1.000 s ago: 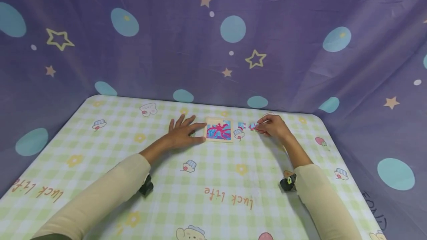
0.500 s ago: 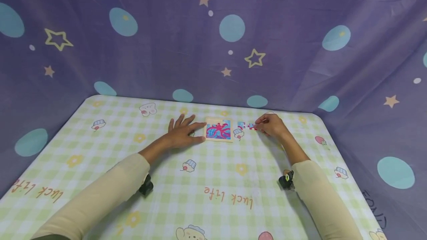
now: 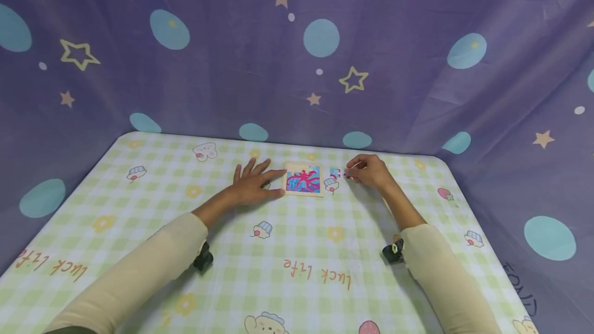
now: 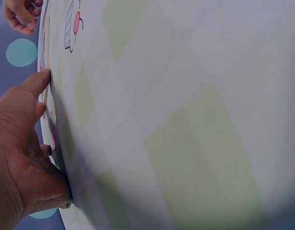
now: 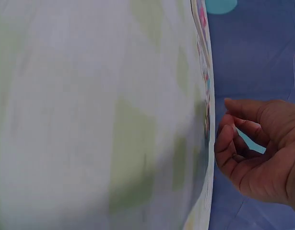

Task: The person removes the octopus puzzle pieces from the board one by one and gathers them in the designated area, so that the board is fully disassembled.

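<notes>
Purple curtain (image 3: 394, 30) behind checked counter (image 3: 301, 236) | left hand (image 3: 252, 187): fingers spread, thumb and forefinger touching left edge of puzzle frame (image 3: 303, 195) near counter's far side | loose piece (image 3: 334, 172) just right of frame | right hand (image 3: 370, 171): fingers bunched at second piece (image 3: 348, 174), whether pinching cannot tell

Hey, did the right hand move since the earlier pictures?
Yes. In the head view, the right hand moved left, closer to the octopus puzzle, which stayed put.
</notes>
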Tool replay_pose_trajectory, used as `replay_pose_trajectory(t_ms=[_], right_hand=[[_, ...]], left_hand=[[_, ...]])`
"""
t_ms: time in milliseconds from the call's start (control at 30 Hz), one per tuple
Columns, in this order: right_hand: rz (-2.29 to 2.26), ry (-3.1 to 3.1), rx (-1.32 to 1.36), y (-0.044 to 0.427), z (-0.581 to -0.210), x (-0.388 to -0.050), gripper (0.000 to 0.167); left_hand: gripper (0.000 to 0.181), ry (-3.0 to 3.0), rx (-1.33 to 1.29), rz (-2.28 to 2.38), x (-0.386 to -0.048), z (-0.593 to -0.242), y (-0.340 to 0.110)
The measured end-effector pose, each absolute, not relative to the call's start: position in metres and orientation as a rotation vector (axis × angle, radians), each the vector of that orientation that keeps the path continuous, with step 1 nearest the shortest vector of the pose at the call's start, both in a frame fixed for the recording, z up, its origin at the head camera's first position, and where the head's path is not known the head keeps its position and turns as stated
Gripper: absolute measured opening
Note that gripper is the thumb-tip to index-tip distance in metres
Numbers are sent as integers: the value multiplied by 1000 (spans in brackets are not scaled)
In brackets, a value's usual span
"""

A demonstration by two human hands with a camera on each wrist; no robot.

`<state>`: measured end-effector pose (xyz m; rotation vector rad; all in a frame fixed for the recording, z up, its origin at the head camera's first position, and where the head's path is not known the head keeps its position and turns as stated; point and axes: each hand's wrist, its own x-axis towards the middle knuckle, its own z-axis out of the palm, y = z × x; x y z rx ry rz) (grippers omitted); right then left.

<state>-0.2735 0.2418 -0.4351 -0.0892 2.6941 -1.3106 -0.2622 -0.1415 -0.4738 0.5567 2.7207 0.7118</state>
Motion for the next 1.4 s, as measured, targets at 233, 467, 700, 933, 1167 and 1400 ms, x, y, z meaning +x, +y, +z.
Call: replay_pose_trajectory(t_ms=[233,467,700,933,1167,1400], right_hand=[[-1315,2677,-161,219,-435,-273,19],[-1301,2690,-208,199,-437,-275,15],[-1299,2675,-284,183,-438,-275,14],[-1298,2674,-326,166,-441,-278,14],[-1273,2700,-288,154,-445,-281,12],[-1266,2716,-297,155,-457,-293,13]], left_hand=[[80,2722,560,717,-261,-474,-142],[82,2720,558,713,-261,-474,-143],[82,2730,553,711,-263,-475,-143],[84,2738,555,707,-264,-478,-143],[82,2736,552,691,-266,-480,-143],[76,2727,535,697,-263,-477,-140]])
